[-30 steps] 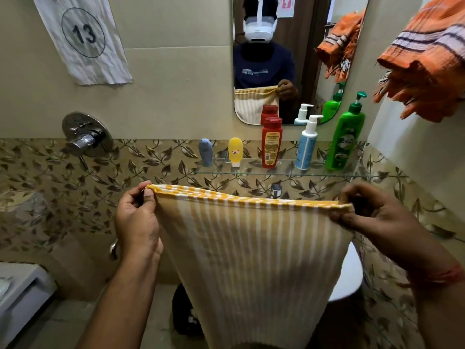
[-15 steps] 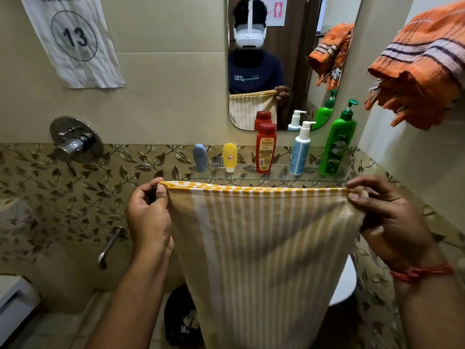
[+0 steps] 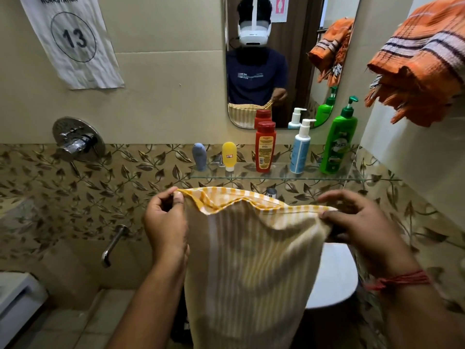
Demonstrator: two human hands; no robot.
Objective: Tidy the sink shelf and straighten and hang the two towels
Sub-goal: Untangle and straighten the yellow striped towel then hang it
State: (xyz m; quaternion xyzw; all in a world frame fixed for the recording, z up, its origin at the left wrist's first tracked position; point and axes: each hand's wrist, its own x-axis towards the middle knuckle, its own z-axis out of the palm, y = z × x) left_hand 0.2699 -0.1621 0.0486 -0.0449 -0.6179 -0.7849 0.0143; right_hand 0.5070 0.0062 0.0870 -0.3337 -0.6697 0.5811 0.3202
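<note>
A yellow-and-white striped towel (image 3: 251,260) hangs in front of me, held by its top edge. My left hand (image 3: 166,222) pinches the left corner and my right hand (image 3: 357,220) pinches the right corner. The top edge sags and folds over in the middle. An orange striped towel (image 3: 422,61) hangs bunched at the upper right. On the glass shelf (image 3: 364,178) stand a grey-blue tube (image 3: 199,156), a yellow tube (image 3: 229,155), a red bottle (image 3: 265,147), a white-and-blue pump bottle (image 3: 300,147) and a green pump bottle (image 3: 339,139).
A mirror (image 3: 281,59) hangs above the shelf. A chrome shower valve (image 3: 78,141) and a spout (image 3: 113,245) are on the left wall. The white sink (image 3: 332,275) shows behind the towel at the right. A paper sign (image 3: 73,39) hangs top left.
My hands have come closer together, so the towel's top edge went from taut and straight to slack and folded over in the middle. The view shifted slightly down.
</note>
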